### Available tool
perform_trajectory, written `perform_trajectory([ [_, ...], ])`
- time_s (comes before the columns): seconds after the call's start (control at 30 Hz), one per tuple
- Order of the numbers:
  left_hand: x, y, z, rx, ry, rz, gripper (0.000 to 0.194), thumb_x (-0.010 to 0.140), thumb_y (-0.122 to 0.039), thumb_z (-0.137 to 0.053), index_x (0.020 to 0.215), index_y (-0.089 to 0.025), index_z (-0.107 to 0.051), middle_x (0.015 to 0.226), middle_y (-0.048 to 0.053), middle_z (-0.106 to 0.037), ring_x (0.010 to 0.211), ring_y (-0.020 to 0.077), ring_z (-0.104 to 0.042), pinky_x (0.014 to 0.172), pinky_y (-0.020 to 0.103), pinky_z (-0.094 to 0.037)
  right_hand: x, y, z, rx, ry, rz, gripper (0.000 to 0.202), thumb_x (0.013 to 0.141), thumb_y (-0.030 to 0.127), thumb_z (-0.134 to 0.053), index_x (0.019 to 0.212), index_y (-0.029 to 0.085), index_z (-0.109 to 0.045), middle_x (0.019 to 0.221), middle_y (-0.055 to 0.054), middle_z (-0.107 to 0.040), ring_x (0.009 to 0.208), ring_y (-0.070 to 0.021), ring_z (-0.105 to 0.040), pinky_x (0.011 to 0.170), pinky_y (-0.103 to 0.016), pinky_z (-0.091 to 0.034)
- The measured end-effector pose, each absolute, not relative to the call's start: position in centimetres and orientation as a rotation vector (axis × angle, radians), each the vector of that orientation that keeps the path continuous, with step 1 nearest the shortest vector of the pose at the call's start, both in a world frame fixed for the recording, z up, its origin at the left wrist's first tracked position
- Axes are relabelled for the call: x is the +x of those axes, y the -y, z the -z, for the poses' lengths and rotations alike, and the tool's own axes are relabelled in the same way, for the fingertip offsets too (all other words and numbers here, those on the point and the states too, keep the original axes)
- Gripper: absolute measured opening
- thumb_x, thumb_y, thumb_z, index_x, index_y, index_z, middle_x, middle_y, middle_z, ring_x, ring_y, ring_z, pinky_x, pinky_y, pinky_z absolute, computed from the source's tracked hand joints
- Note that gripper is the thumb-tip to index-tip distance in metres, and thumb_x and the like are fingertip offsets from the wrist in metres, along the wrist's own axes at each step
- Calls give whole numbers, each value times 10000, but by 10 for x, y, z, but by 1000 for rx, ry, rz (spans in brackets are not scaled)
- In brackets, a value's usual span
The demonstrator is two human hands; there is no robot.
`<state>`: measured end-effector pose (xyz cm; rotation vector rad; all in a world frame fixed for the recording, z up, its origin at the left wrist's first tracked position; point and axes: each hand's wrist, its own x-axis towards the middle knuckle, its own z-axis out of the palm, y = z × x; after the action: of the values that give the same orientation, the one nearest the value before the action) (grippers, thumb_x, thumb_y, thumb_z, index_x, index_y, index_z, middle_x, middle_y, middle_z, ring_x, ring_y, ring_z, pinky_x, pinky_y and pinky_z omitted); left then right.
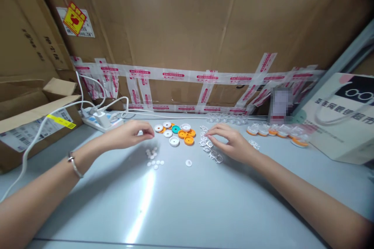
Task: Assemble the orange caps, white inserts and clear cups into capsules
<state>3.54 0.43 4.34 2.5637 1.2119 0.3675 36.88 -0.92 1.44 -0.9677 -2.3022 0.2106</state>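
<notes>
My left hand (138, 134) is left of a group of round plastic caps, its fingers curled and pinched together. A pale bit shows by the fingertips, too small to name. The caps include an orange cap (188, 140), a white cap (174, 141) and a teal cap (175, 129). On the right, my right hand (229, 140) pinches with thumb and forefinger at a white openwork plastic piece (209, 144), above a loose pile of similar pieces (215, 156). Small white discs (158, 162) lie below my left hand. One larger white disc (188, 162) sits alone between the hands.
Clear-topped orange and white pieces (277, 130) stand in a row at the right, near a paper bag (341, 120). Clear plastic parts (228, 119) line the back. A power strip (97, 120) with white cables and an open cardboard box (37, 120) are at left.
</notes>
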Motion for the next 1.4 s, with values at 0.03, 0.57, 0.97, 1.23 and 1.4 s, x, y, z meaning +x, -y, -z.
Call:
perform_trajectory([
  [0.03,24,-8,-43,2558,-1245,-312,204,850,-309,-461,888,-208,-634,885,13,-664,777,149,-582,672,219,-412,364,12,-14,-940,2309,-256,171,858,238,-481,907,238,-645,877,-51,-635,855,-199,-574,783,-348,-442],
  [0.57,-4,-20,-31,2309,-1373,279,132,691,-228,-565,788,-191,-646,778,11,-659,715,156,-600,621,194,-423,305,49,22,-1162,2240,-651,224,721,200,-658,931,168,-587,790,-15,-565,695,-125,-532,642,-241,-453],
  [0.97,-6,-21,-29,2314,-1360,283,164,703,-246,-518,733,-194,-671,723,-6,-675,663,141,-601,559,171,-407,308,43,29,-1146,2197,-691,187,740,173,-612,925,179,-583,805,-13,-562,704,-119,-540,661,-238,-459],
  [1.23,-11,-23,-23,2355,-1348,268,187,687,-232,-489,721,-191,-669,685,-8,-662,623,130,-587,528,165,-393,314,26,8,-1083,2149,-538,83,840,225,-535,863,196,-609,856,-30,-608,772,-141,-559,703,-271,-444],
  [1.4,-11,-22,-22,2347,-1359,255,190,677,-233,-485,716,-181,-663,672,-1,-652,610,129,-578,516,167,-388,302,-2,9,-929,2392,-354,131,827,152,-540,906,198,-635,938,-66,-598,901,-184,-548,803,-320,-430],
])
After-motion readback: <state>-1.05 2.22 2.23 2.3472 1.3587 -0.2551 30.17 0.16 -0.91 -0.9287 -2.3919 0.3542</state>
